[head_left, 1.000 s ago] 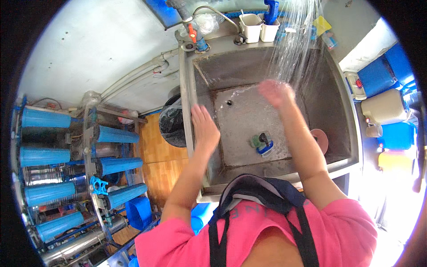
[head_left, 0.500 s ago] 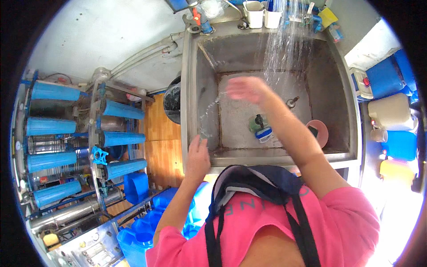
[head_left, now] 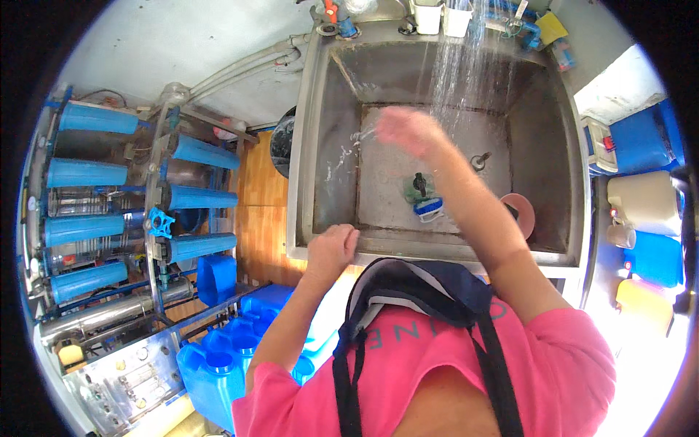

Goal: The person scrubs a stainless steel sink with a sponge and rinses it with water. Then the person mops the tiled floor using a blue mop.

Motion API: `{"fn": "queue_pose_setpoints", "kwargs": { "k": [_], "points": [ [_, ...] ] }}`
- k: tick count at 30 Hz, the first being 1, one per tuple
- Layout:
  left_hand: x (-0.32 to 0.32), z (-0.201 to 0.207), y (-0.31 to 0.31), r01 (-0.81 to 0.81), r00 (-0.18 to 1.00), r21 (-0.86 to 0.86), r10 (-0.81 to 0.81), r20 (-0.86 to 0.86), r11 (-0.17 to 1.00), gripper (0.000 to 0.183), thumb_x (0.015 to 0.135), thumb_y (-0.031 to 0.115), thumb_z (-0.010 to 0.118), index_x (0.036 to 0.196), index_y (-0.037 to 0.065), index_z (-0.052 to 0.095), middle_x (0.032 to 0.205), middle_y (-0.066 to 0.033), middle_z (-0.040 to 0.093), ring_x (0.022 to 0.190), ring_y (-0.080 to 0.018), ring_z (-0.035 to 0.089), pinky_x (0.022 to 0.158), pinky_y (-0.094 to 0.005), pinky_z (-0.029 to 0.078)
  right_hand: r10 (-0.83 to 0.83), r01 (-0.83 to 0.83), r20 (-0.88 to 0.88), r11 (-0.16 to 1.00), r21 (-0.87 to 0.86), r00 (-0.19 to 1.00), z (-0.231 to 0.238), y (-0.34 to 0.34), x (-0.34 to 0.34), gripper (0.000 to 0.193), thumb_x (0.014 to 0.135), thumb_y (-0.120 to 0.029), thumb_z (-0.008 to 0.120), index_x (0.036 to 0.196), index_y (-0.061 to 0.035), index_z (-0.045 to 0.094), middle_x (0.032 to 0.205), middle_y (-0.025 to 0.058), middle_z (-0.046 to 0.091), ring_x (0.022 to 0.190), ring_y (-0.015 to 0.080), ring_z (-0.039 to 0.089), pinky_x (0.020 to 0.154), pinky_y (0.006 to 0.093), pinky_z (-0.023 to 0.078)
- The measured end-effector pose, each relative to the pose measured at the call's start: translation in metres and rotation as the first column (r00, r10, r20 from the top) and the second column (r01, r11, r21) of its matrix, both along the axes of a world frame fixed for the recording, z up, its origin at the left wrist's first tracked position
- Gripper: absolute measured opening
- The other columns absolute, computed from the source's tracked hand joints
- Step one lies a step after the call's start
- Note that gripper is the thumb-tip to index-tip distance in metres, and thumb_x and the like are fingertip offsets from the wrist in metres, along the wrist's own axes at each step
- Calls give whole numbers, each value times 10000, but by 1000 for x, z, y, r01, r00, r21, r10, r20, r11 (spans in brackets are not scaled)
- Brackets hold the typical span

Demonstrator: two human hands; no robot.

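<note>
My right hand (head_left: 409, 131), smeared by motion, is over the metal sink (head_left: 309, 156), left of the falling water (head_left: 461, 73). A streak of splashed water (head_left: 342, 156) runs from it toward the sink's left wall. My left hand (head_left: 333, 247) is on the front left rim with its fingers curled over the edge. On the basin floor lies a blue and white brush (head_left: 429, 210), against a greenish clear item with a dark part (head_left: 419, 188) whose kind I cannot make out. A pink bowl (head_left: 523, 215), partly behind my right forearm, sits in the front right corner.
White containers (head_left: 456, 20) and a red-handled valve (head_left: 331, 11) line the sink's back edge. A black tub (head_left: 282, 142) stands left of the sink. Blue filter housings (head_left: 200, 195) fill a rack at left. Blue jugs (head_left: 218, 364) stand near my left arm; more jugs (head_left: 644, 204) are at right.
My left hand has moved slightly right and its fingers have curled onto the rim. My right hand remains over the basin, still moving, and the splash streak has shifted. The view has tilted slightly.
</note>
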State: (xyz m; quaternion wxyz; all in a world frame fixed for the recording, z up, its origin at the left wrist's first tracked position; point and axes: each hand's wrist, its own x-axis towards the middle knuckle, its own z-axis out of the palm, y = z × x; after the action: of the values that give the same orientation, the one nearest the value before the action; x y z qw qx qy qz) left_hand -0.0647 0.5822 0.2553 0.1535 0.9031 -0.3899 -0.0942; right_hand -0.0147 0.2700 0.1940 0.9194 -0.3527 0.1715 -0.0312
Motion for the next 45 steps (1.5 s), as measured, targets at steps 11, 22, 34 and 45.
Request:
{"fn": "queue_pose_setpoints", "kwargs": {
  "k": [11,22,34,45],
  "points": [
    [99,36,35,-4,931,232,-81,356,973,912,575,318,827,1364,194,386,1505,-213,87,1373,-439,99,1030,-612,236,186,-183,-94,982,42,978,0,2,13,321,938,-102,381,1116,118,533,1073,263,597,1026,379,587,942,418,475],
    [87,19,44,86,911,287,-192,364,954,680,685,313,757,1296,168,498,1517,-137,147,1399,-359,102,1046,-617,206,-363,288,-78,838,-464,929,-18,-54,5,305,905,-105,382,978,136,554,929,261,610,846,375,609,813,457,526],
    [43,8,61,259,957,-132,-235,172,957,208,701,181,735,647,67,570,789,-78,590,784,-270,561,693,-385,468,-551,567,-207,823,24,809,-13,-95,-16,295,931,-125,370,968,107,549,889,215,624,886,341,613,868,441,513],
    [57,-22,-6,-330,942,-497,246,-229,802,252,921,188,554,766,28,671,658,-15,575,588,-88,492,529,-267,375,698,-512,-287,131,-849,656,0,159,-86,621,905,-405,479,1351,12,363,1246,270,502,1137,402,501,984,424,389]
  ]
}}
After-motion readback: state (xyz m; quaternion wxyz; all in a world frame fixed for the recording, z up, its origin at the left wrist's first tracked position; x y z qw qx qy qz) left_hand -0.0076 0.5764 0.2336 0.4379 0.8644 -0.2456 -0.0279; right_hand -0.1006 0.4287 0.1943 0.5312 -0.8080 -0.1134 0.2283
